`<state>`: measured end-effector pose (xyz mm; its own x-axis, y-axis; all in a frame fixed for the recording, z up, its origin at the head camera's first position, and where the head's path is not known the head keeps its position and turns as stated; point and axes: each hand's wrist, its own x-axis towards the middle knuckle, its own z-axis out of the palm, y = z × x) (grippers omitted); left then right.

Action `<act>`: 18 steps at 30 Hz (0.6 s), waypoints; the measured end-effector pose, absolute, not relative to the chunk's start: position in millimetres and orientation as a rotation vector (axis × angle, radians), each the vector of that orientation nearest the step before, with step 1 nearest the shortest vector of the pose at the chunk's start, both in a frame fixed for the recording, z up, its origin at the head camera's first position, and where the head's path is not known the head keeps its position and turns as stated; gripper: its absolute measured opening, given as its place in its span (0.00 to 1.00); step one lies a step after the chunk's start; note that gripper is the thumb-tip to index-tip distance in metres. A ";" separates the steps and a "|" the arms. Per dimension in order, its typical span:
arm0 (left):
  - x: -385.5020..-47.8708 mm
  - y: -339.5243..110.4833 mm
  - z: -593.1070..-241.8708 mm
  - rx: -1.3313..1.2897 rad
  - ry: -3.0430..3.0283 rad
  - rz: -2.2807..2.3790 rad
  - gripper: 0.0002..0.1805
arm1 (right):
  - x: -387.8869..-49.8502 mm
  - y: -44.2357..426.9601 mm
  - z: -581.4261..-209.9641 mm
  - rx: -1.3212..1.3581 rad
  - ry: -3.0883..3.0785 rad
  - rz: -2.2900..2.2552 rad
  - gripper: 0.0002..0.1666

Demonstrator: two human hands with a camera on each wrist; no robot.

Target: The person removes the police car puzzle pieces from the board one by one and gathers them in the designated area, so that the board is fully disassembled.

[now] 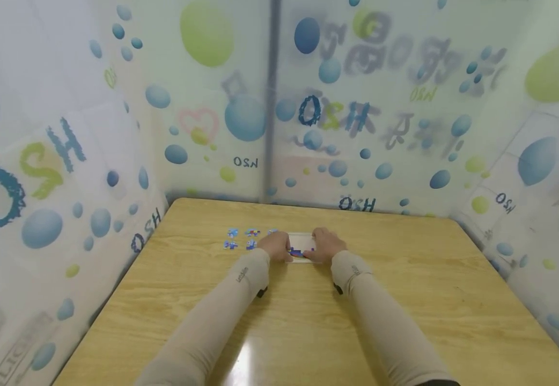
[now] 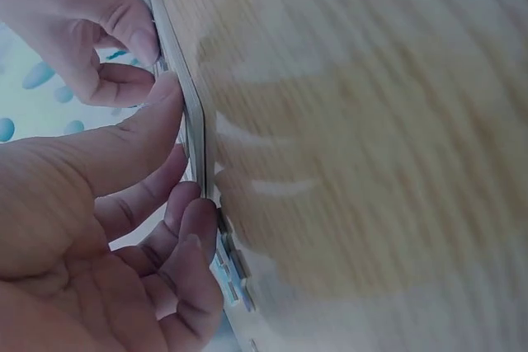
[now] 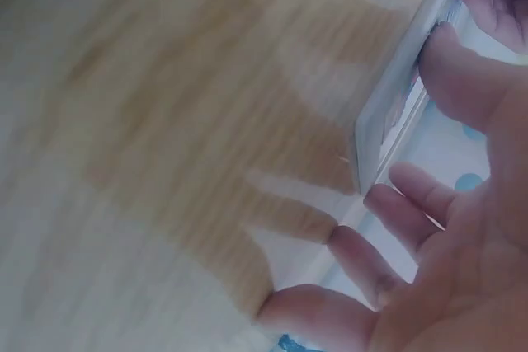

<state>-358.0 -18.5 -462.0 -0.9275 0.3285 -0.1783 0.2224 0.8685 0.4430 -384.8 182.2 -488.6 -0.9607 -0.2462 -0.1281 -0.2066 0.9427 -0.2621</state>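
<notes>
A shallow white puzzle tray (image 1: 301, 240) lies on the wooden table with both hands at it. Blue and multicoloured puzzle pieces (image 1: 296, 252) fill part of its near side; the rest of its floor shows pale. My left hand (image 1: 276, 247) holds the left side, thumb on the near rim and fingers curled at the corner. From the right, my right hand (image 1: 326, 246) spans the tray's side. In the right wrist view, its thumb (image 3: 462, 72) presses by the near rim, while the other fingers rest at the side edge and on the table.
Several loose blue puzzle pieces (image 1: 230, 245) lie in two rows left of the tray, the nearest partly hidden by the left hand. The wooden table (image 1: 405, 300) extends all around. Patterned curtains (image 1: 202, 107) stand behind its far edge and at both sides.
</notes>
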 end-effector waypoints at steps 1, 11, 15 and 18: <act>-359.4 -18.3 -462.4 0.427 2.788 0.624 0.18 | -384.4 181.1 -488.6 -0.339 2.951 -0.340 0.43; -363.7 -20.2 -467.6 0.432 2.721 0.693 0.13 | -373.0 180.4 -474.6 -0.426 2.880 -0.297 0.45; -362.2 -20.5 -464.9 0.422 2.708 0.689 0.12 | -378.8 182.8 -480.0 -0.447 2.867 -0.269 0.48; -362.1 -19.9 -461.9 0.411 2.680 0.706 0.13 | -379.3 183.6 -480.4 -0.450 2.867 -0.269 0.49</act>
<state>-362.1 -19.9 -461.9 -0.9011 0.3567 -0.2467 0.1887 0.8347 0.5174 -379.3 183.6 -480.4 -0.9274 -0.3203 -0.1933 -0.2789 0.9363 -0.2137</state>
